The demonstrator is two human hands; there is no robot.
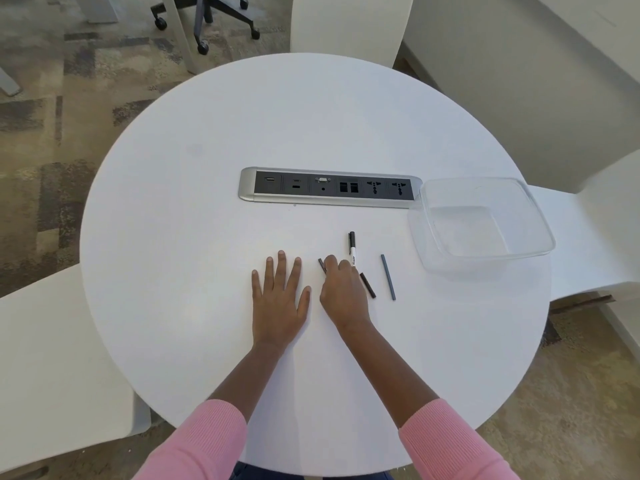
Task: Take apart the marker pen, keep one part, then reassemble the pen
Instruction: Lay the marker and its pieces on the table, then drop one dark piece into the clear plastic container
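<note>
Several pen parts lie on the round white table [207, 237]. A white marker body with a black cap [352, 247] points away from me, its near end hidden behind my right hand [341, 292]. A short dark piece [322, 265] sits under that hand's fingertips, which curl down onto it. A black stick-like piece [368, 285] lies just right of the hand. Further right lies a long grey-blue rod [388, 277]. My left hand [280, 296] rests flat on the table with fingers spread, holding nothing.
A clear plastic container [485, 223] stands empty at the right. A silver and black socket strip [329, 187] is set into the table's middle. White chairs stand around the table, and an office chair base is on the carpet at the back left.
</note>
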